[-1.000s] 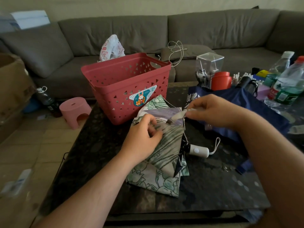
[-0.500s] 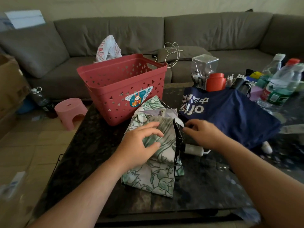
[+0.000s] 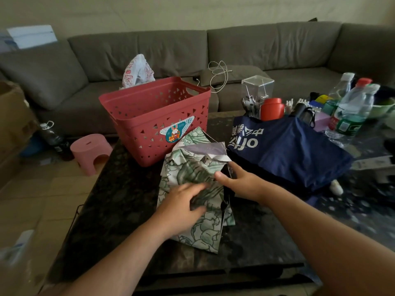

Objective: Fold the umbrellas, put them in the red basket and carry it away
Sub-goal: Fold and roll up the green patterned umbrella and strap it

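— Gathering folds: the green-leaf umbrella (image 3: pixel 188 189) lies collapsed on the dark bench (image 3: pixel 119 189), just in front of the red basket (image 3: pixel 154 118). What are the 2 hands doing?

— The left hand (image 3: pixel 181 208) lies on the canopy with fingers curled into the cloth, bunching it. The right hand (image 3: pixel 239 182) grips the umbrella's right edge, thumb on top; its other fingers are hidden behind the fabric.

— And the rest of the job?

— By the look of it, early. The basket shows nothing inside from this angle, and a navy umbrella (image 3: pixel 288 150) sprawls loosely to the right, touching the green one's far corner.

— How should this step go?

— Probably by smoothing each panel flat in 1 direction, rolling tightly round the shaft, then fastening the strap, which I cannot pick out here. Loose cloth will likely spring open.

— Anything nearby to watch?

— Plastic bottles (image 3: pixel 350 112) and a red cup (image 3: pixel 272 108) crowd the far right; a grey sofa (image 3: pixel 235 48) runs behind.
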A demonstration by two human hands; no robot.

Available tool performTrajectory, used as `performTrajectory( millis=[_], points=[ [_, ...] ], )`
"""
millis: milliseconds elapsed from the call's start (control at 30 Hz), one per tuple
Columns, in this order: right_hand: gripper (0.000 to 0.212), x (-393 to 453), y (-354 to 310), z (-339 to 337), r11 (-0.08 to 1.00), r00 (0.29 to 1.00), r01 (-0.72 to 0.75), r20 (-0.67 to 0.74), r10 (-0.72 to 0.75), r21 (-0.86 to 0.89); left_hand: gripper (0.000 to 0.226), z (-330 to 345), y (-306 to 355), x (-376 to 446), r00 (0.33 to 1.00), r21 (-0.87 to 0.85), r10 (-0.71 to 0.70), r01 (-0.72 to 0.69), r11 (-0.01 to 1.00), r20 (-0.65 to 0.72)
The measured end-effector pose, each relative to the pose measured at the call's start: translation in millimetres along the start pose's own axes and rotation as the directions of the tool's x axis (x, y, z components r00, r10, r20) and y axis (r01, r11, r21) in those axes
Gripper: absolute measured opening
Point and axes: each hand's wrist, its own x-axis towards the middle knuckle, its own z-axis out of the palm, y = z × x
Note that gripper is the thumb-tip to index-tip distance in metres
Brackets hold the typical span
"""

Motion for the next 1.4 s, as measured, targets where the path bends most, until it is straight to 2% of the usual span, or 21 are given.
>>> performTrajectory(
  millis=[33, 133, 167, 233, 333, 400, 467, 500, 533, 600, 667, 700, 767, 867, 933, 1000, 1133, 1233, 1300, 1400],
  points=[
    [0.112, 3.0, -0.2, 0.1, 1.000, 1.000, -0.015, 0.007, 0.015, 0.022, 0.062, 0.4, 1.4, -1.2, 1.000, 0.003, 0.025, -0.025, 1.000, -0.016],
    [0.092, 3.2, -5.8, -2.2, 0.983, 1.000, -0.009, 0.029, 0.003, 0.182, 0.060, 2.9, 0.6, -0.9, 0.993, -0.021, 0.105, -0.106, 0.994, -0.060],
    [0.106, 6.5, -4.6, -3.2, 0.987, 0.999, -0.011, 0.031, 0.006, 0.161, 0.059, 3.7, -1.3, 0.1, 0.992, -0.015, 0.115, -0.116, 0.993, -0.054],
    [0.136, 12.5, -2.9, 0.0, 0.999, 0.999, -0.042, -0.002, 0.042, 0.025, 0.055, 3.6, -7.4, 4.2, 0.983, 0.044, 0.169, -0.166, 0.985, -0.072],
    [0.135, 15.9, -3.6, 12.0, 0.947, 0.988, -0.119, -0.132, 0.083, -0.298, 0.052, -3.8, -17.9, 9.0, 0.948, 0.025, 0.194, -0.195, 0.981, -0.253],
    [0.133, 18.0, -4.6, 16.3, 0.910, 0.986, -0.138, -0.142, 0.088, -0.391, 0.043, -13.4, -23.4, 11.3, 0.890, 0.028, 0.113, -0.113, 0.993, -0.442],
    [0.123, 24.5, -2.6, 13.5, 0.903, 0.988, -0.131, -0.124, 0.087, -0.408, 0.024, -25.6, -25.7, 11.6, 0.846, 0.032, -0.091, 0.126, 0.991, -0.525],
    [0.121, 26.0, -3.1, 11.5, 0.901, 0.989, -0.131, -0.113, 0.092, -0.415, 0.015, -30.8, -27.3, 12.8, 0.848, -0.017, -0.223, 0.245, 0.969, -0.480],
    [0.123, 28.8, -1.8, 10.7, 0.898, 0.990, -0.127, -0.106, 0.091, -0.420, 0.019, -34.6, -29.6, 13.3, 0.855, -0.089, -0.357, 0.350, 0.932, -0.376],
    [0.133, 29.8, -3.0, 10.3, 0.891, 0.992, -0.114, -0.097, 0.079, -0.440, 0.048, -39.0, -33.3, 9.6, 0.847, -0.237, -0.530, 0.507, 0.829, -0.039],
    [0.134, 30.7, -4.5, 10.5, 0.877, 0.996, -0.083, -0.058, 0.063, -0.472, 0.073, -43.5, -26.5, 1.8, 0.741, -0.251, -0.595, 0.668, 0.700, 0.311],
    [0.131, 29.3, -5.9, 10.7, 0.864, 0.998, -0.070, -0.034, 0.061, -0.499, 0.080, -44.4, -24.2, -1.9, 0.687, -0.228, -0.594, 0.713, 0.663, 0.419],
    [0.123, 28.9, -6.8, 9.5, 0.841, 0.999, -0.038, 0.001, 0.045, -0.539, 0.087, -44.3, -21.5, -6.5, 0.633, -0.224, -0.576, 0.750, 0.623, 0.517],
    [0.107, 29.7, -2.1, 6.2, 0.853, 0.999, 0.012, 0.036, 0.007, -0.522, 0.093, -44.7, -24.9, -5.7, 0.608, -0.366, -0.510, 0.785, 0.499, 0.609],
    [0.093, 27.1, -1.2, 1.1, 0.877, 0.999, 0.037, 0.038, -0.022, -0.479, 0.102, -45.4, -27.1, -2.1, 0.624, -0.506, -0.412, 0.781, 0.367, 0.664],
    [0.081, 21.4, -4.6, -7.6, 0.893, 0.998, 0.060, 0.002, -0.066, -0.446, 0.111, -45.5, -27.2, 3.7, 0.674, -0.645, -0.306, 0.736, 0.206, 0.672],
    [0.069, 4.5, -19.8, -33.1, 0.890, 0.979, 0.080, -0.130, -0.154, -0.449, 0.123, -45.8, -21.7, 17.8, 0.776, -0.782, -0.105, 0.608, -0.135, 0.622],
    [0.076, -15.0, -32.8, -48.4, 0.860, 0.935, 0.131, -0.228, -0.273, -0.493, 0.120, -44.7, -15.4, 30.3, 0.870, -0.831, -0.034, 0.457, -0.316, 0.492],
    [0.079, -23.7, -37.3, -51.6, 0.867, 0.914, 0.204, -0.228, -0.335, -0.455, 0.111, -44.4, -12.6, 37.9, 0.916, -0.835, 0.088, 0.394, -0.383, 0.392],
    [0.082, -28.0, -36.9, -50.8, 0.871, 0.897, 0.293, -0.200, -0.393, -0.394, 0.092, -46.7, -3.8, 45.0, 0.895, -0.817, 0.310, 0.427, -0.388, 0.321]
  ],
)
